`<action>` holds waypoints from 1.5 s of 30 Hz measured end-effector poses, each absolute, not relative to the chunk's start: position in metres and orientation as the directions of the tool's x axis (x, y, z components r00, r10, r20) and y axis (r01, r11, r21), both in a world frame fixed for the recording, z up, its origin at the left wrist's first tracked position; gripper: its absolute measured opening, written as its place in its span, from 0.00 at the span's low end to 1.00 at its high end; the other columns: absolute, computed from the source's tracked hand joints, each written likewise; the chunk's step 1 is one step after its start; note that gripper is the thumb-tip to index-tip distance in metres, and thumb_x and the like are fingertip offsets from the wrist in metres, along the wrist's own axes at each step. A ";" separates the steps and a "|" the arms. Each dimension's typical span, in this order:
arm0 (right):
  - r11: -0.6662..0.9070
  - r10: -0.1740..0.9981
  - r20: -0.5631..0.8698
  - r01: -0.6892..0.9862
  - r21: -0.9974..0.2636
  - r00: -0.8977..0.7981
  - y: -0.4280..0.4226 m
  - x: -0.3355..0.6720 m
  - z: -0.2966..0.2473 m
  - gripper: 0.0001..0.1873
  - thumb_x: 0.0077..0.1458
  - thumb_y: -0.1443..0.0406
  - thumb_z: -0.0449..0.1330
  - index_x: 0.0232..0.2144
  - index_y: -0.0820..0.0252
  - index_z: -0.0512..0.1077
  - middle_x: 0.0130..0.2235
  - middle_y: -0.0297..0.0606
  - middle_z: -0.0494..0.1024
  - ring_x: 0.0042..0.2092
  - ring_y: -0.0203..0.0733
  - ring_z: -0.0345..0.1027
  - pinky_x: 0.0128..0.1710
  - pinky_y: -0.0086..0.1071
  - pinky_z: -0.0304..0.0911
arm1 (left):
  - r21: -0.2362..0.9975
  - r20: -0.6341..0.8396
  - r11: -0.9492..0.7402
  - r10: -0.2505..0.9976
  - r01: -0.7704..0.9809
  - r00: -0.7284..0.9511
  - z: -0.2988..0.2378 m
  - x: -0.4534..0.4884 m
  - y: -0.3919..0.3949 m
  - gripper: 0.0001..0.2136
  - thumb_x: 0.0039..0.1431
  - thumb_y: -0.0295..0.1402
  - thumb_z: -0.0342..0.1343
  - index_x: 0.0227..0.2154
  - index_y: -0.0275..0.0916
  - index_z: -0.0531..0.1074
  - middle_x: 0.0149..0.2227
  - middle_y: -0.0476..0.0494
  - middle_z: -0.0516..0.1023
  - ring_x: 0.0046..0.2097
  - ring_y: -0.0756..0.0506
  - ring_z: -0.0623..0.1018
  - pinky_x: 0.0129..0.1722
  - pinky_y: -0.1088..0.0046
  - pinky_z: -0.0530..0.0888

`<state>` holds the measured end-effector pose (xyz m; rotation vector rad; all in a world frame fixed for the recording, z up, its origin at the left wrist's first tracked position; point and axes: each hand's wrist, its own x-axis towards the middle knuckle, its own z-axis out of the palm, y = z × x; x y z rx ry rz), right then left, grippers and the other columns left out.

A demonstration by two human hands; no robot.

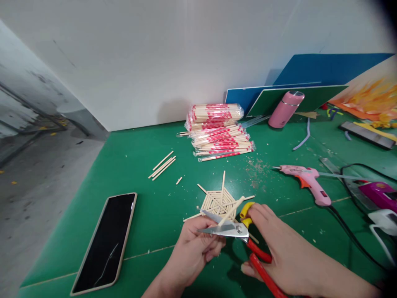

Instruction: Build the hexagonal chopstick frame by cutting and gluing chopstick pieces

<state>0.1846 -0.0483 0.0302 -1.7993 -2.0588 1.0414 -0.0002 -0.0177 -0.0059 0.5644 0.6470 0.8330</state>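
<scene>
My left hand [195, 248] is closed in a pinch on a thin wooden stick [231, 211] that pokes up between the blades of the scissors [228, 227]. My right hand [279, 248] is wrapped round the red handles of the scissors, whose steel blades are slightly apart around the stick. Just behind both hands lies a flat hexagonal piece made of glued wooden sticks [218, 200] on the green table [149, 178].
A phone [107, 240] lies face up at the front left. Loose cut sticks [163, 165] lie mid-left. Packs of wrapped chopsticks [220, 132] are stacked at the back. A pink glue gun [307, 182] with its black cord and a pink flask [285, 108] stand on the right.
</scene>
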 end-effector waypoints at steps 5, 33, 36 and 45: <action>0.045 0.928 -0.269 0.791 -0.610 -0.259 -0.050 0.187 0.036 0.29 0.36 0.55 0.62 0.41 0.58 0.61 0.45 0.41 0.62 0.47 0.48 0.54 0.45 0.41 0.56 | 0.649 -0.292 0.581 0.786 -0.491 0.545 -0.004 -0.001 -0.018 0.14 0.42 0.37 0.62 0.15 0.34 0.65 0.12 0.58 0.53 0.15 0.59 0.52 0.18 0.79 0.49; -0.124 0.843 -0.457 0.724 -0.679 -0.284 -0.049 0.198 0.044 0.13 0.44 0.60 0.56 0.29 0.56 0.56 0.29 0.33 0.70 0.28 0.37 0.61 0.26 0.28 0.56 | 0.631 -0.256 0.651 0.687 -0.421 0.680 0.005 0.018 -0.009 0.12 0.47 0.38 0.57 0.19 0.34 0.66 0.10 0.62 0.48 0.12 0.59 0.51 0.19 0.77 0.54; -0.153 0.862 -0.445 0.713 -0.684 -0.242 -0.048 0.200 0.044 0.10 0.44 0.63 0.55 0.29 0.57 0.57 0.30 0.33 0.70 0.29 0.36 0.62 0.29 0.29 0.57 | 0.665 -0.272 0.617 0.725 -0.421 0.632 0.007 0.022 -0.006 0.10 0.48 0.37 0.57 0.21 0.35 0.66 0.12 0.60 0.52 0.14 0.59 0.50 0.18 0.79 0.51; -0.209 0.907 -0.372 0.555 -0.805 -0.198 -0.046 0.208 0.026 0.16 0.43 0.62 0.57 0.36 0.58 0.59 0.31 0.31 0.67 0.29 0.34 0.59 0.29 0.26 0.59 | 0.999 -0.048 0.038 0.911 0.033 0.410 0.026 0.039 -0.003 0.11 0.56 0.35 0.46 0.25 0.36 0.69 0.20 0.52 0.61 0.24 0.54 0.60 0.23 0.79 0.58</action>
